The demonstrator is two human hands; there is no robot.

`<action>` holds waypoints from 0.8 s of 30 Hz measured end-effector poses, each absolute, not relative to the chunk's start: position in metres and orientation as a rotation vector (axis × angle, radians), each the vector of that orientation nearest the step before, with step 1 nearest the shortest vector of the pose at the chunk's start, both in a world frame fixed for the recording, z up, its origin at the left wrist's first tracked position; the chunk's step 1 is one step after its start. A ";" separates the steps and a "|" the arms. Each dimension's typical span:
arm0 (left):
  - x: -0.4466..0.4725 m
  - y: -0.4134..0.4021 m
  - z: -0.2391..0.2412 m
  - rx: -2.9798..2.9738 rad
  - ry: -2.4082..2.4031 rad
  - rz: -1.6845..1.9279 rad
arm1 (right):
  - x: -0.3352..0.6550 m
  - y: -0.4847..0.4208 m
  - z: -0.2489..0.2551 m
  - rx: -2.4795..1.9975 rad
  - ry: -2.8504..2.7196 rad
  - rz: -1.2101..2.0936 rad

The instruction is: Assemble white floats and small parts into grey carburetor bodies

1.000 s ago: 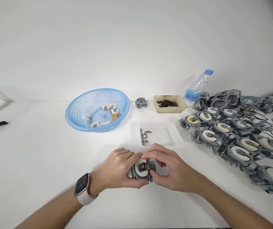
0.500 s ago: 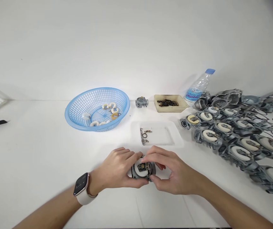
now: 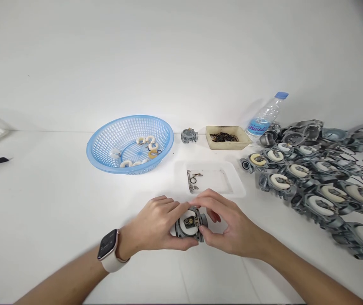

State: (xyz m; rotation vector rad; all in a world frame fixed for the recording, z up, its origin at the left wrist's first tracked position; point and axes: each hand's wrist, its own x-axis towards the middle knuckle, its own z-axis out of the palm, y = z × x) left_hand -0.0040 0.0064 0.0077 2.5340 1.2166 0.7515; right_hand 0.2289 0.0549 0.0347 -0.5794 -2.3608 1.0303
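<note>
Low over the near part of the table, a grey metal carburetor body lies with its open side up. A white C-shaped float sits inside it around brass parts. My left hand is closed around its left side, thumb along the near edge and fingers along the far edge. From the right, my right hand touches the body, its thumb at the inner right part and its index finger on the far rim. Whether a small part lies under that thumb is hidden. A shallow clear tray with an O-ring and small metal parts sits just beyond.
A blue basket with several floats stands at the back left. Near the wall are another carburetor, a beige tray of black rings and a tilted water bottle. Several carburetor bodies crowd the right side.
My right index finger has moved from over the float back to the carburetor's far rim, uncovering more of the float and brass parts. My left hand keeps its hold.
</note>
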 end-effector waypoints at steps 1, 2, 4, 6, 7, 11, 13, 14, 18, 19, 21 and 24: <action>-0.004 0.007 0.008 2.534 1.216 0.750 | 0.229 0.055 0.035 -0.573 -2.372 1.034; -0.004 0.007 0.008 2.534 1.216 0.750 | 0.229 0.055 0.035 -0.560 -2.386 1.040; -0.004 0.007 0.007 2.532 1.218 0.752 | 0.230 0.055 0.035 -0.544 -2.399 1.039; -0.004 0.007 0.008 2.524 1.221 0.741 | 0.230 0.054 0.036 -0.567 -2.385 1.016; -0.004 0.006 0.008 2.519 1.224 0.736 | 0.231 0.054 0.036 -0.578 -2.375 1.005; -0.003 0.006 0.008 2.503 1.232 0.733 | 0.230 0.054 0.038 -0.547 -2.396 1.028; -0.003 0.005 0.008 2.503 1.233 0.743 | 0.230 0.054 0.039 -0.545 -2.411 1.041; -0.003 0.005 0.008 2.505 1.233 0.746 | 0.230 0.054 0.039 -0.559 -2.409 1.039; -0.003 0.006 0.008 2.519 1.229 0.741 | 0.230 0.055 0.038 -0.594 -2.402 1.048; -0.003 0.007 0.008 2.523 1.225 0.741 | 0.231 0.055 0.038 -0.581 -2.411 1.058; -0.004 0.007 0.008 2.523 1.223 0.744 | 0.231 0.055 0.037 -0.557 -2.426 1.070; -0.004 0.007 0.007 2.518 1.226 0.731 | 0.231 0.055 0.037 -0.599 -2.402 1.061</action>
